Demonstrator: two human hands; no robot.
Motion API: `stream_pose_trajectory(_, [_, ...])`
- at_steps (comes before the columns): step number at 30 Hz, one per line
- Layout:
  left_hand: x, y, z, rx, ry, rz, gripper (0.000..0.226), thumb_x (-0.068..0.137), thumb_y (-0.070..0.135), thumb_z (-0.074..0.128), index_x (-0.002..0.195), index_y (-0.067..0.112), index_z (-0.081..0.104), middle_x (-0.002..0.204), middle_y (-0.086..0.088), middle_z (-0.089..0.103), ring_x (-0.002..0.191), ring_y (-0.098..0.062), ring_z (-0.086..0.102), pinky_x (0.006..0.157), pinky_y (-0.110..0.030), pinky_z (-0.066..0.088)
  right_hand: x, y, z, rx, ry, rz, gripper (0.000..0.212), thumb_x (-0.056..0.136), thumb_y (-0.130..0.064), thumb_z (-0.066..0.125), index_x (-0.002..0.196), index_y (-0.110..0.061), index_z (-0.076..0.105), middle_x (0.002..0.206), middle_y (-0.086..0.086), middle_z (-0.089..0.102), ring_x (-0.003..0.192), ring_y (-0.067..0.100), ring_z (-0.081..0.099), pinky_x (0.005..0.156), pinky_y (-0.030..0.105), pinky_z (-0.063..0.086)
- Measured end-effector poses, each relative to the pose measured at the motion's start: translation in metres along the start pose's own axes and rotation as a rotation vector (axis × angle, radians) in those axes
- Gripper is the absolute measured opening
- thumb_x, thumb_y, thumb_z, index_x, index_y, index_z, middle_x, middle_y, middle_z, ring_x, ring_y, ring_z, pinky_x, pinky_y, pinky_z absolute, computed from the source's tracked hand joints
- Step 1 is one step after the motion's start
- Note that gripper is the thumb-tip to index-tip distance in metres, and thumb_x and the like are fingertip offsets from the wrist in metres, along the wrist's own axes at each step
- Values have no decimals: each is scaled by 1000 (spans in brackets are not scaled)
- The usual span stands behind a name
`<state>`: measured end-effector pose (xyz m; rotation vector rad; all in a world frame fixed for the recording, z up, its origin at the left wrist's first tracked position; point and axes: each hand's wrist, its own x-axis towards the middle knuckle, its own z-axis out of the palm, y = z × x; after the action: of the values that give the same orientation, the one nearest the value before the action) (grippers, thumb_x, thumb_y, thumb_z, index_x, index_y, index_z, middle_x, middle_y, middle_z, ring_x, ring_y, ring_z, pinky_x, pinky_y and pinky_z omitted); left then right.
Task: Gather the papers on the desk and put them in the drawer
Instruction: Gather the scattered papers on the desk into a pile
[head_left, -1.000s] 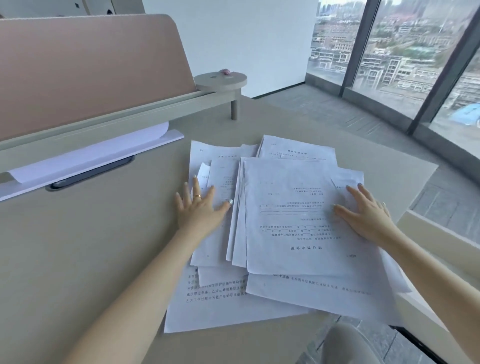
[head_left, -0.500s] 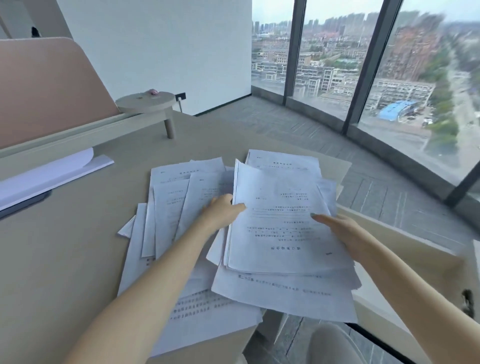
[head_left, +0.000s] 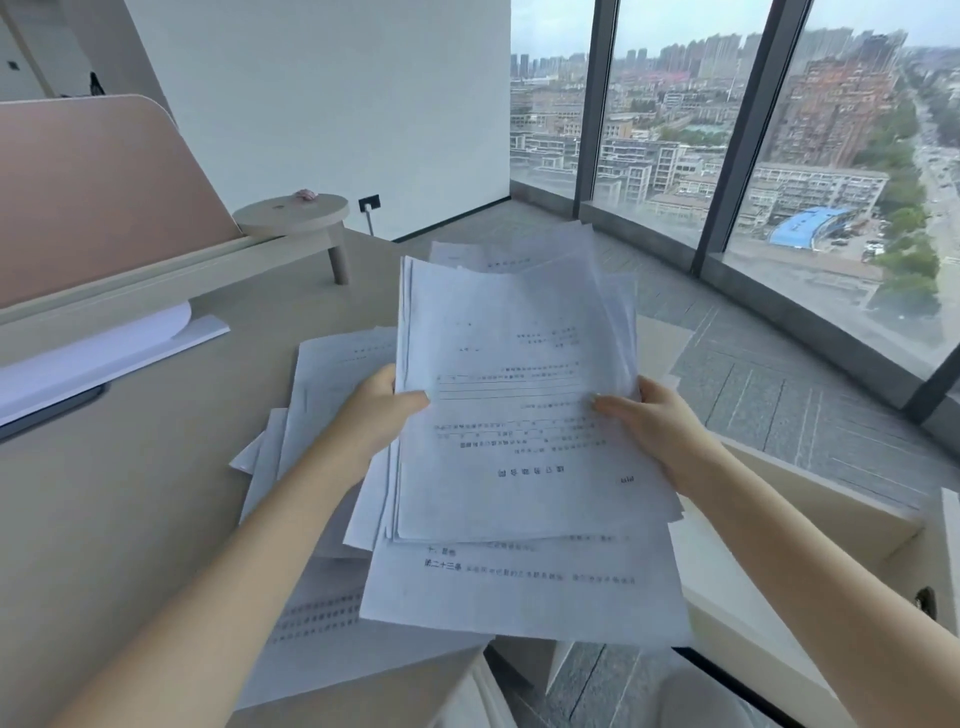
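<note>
Holding a loose stack of printed papers (head_left: 514, 400) tilted up off the bench (head_left: 130, 493), a person grips it from both sides. The left hand (head_left: 382, 415) is closed on the stack's left edge, thumb on top and fingers hidden beneath. The right hand (head_left: 649, 421) is closed on the right edge in the same way, thumb lying across the top sheet. The sheets are not squared; corners fan out at the top and bottom edges.

More loose sheets (head_left: 332, 519) lie spread on the bench under and to the left of the raised stack, some overhanging the near edge.

To the right, below bench level, an open drawer (head_left: 810, 525) shows a pale interior.

The paper looks thin, light and floppy, and it probably slides sheet on sheet. A pinch on both long edges, with fingers supporting from below, seems the safest hold, since single sheets could slip out.
</note>
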<state>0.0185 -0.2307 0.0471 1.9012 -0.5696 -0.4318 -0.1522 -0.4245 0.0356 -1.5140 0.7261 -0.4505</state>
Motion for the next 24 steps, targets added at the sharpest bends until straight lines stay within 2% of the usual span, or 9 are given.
stream_pose_trajectory(4, [5, -31, -47, 341, 18, -123, 25, 84, 33, 54, 103, 17, 55, 98, -3, 60, 90, -24, 55, 67, -29, 37, 14, 3, 37, 7, -84, 61, 42, 85, -9, 61, 125, -9, 47, 113, 12, 60, 76, 19, 60, 59, 26, 53])
stream_pose_trajectory(6, [14, -58, -67, 548, 102, -234, 51, 87, 44, 47, 128, 13, 43, 125, -10, 54, 110, -29, 53, 82, -33, 41, 23, 12, 44, -76, -47, 75, 60, 86, -12, 59, 139, -8, 32, 129, 12, 51, 88, 20, 56, 70, 26, 47])
stream_pose_trajectory(8, [22, -83, -81, 635, 165, -349, 71, 89, 50, 38, 143, 9, 21, 151, -16, 29, 136, -35, 30, 108, -42, 28, 26, 18, 42, -240, 11, 54, 70, 83, -18, 60, 144, -12, 26, 141, 10, 43, 112, 26, 53, 89, 32, 44])
stream_pose_trajectory(11, [26, -102, -81, 751, 200, -387, 68, 90, 51, 32, 145, 14, 17, 156, -13, 14, 143, -32, 11, 114, -47, 12, 24, 25, 25, -363, 90, 21, 66, 76, -30, 63, 136, -15, 38, 133, 10, 51, 113, 29, 54, 90, 43, 49])
stream_pose_trajectory(14, [27, -96, -70, 627, 235, -261, 66, 89, 45, 39, 144, 13, 20, 153, -13, 25, 140, -32, 22, 113, -45, 20, 16, 20, 6, -201, 78, 96, 37, 85, -37, 58, 115, -17, 50, 104, 4, 60, 87, 19, 57, 62, 27, 47])
stream_pose_trajectory(18, [38, -84, -59, 481, 224, -225, 69, 85, 53, 38, 138, 9, 30, 148, -15, 34, 133, -33, 34, 108, -45, 29, 11, 25, -9, -234, 38, 191, 26, 88, -33, 52, 104, -15, 62, 75, -1, 64, 65, 14, 60, 55, 24, 46])
stream_pose_trajectory(21, [37, -81, -42, 668, 197, -272, 74, 85, 61, 30, 143, 15, 22, 157, -9, 13, 143, -29, 14, 112, -55, 6, 12, 26, -12, -75, 10, 278, 59, 79, -65, 44, 98, -14, 67, 86, 7, 71, 76, 25, 66, 73, 30, 54])
stream_pose_trajectory(23, [33, -85, -38, 739, 183, -278, 76, 84, 62, 30, 145, 17, 17, 158, -8, 7, 144, -29, 10, 111, -54, 6, 15, 25, -18, 92, 2, 298, 75, 69, -76, 44, 107, -16, 68, 109, 13, 70, 97, 32, 66, 95, 42, 48])
stream_pose_trajectory(24, [30, -87, -40, 761, 207, -266, 78, 84, 60, 34, 145, 15, 16, 158, -9, 11, 142, -30, 13, 111, -52, 11, 14, 24, -22, 121, -7, 303, 74, 71, -74, 46, 112, -16, 67, 112, 14, 69, 97, 33, 65, 95, 42, 47])
